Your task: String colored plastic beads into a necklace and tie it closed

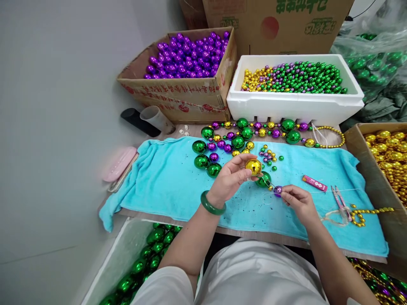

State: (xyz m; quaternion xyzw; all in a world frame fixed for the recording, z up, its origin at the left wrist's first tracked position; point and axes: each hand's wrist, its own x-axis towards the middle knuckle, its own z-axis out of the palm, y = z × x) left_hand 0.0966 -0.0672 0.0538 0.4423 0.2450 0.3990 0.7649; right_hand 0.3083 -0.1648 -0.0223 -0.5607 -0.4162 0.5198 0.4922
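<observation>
Above a turquoise towel (168, 186), near the middle of my remote view, both of the wearer's hands hold beads. The left hand (233, 174) pinches a large gold bead (253, 167) between thumb and fingers. Lower and to the right, the right hand (299, 201) has its fingertips closed on a small purple bead (277, 191). Between them sits a large green bead (263, 179); whether it touches the towel, I cannot tell. A pale thread (352, 190) runs off rightward. I judge the beads light, hard and slick, apt to roll if loosed, their shiny coating easily scratched. I would grip the gold one around its widest part, and the limp thread close to a bead.
</observation>
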